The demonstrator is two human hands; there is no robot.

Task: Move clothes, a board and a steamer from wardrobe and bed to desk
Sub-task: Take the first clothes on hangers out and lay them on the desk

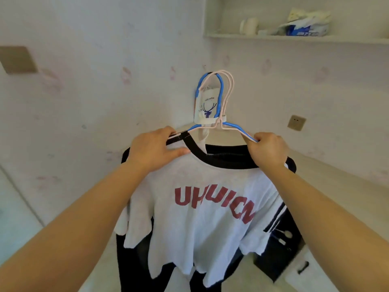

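Note:
A white T-shirt (202,224) with a black collar and red letters hangs in front of me on blue and pink hangers (219,95), hooked high near the wall corner. A dark garment (229,149) hangs behind it. My left hand (153,149) grips the shirt's left shoulder and the hanger arm there. My right hand (268,150) is closed on the right arm of the hangers. A small white tag (207,106) with a blue deer print hangs behind the hooks.
A pale desk surface (336,186) runs along the right wall, with a black object (277,260) and white cables near its front. A wall shelf (294,36) at upper right holds a mug and bags. Wall sockets sit left and right.

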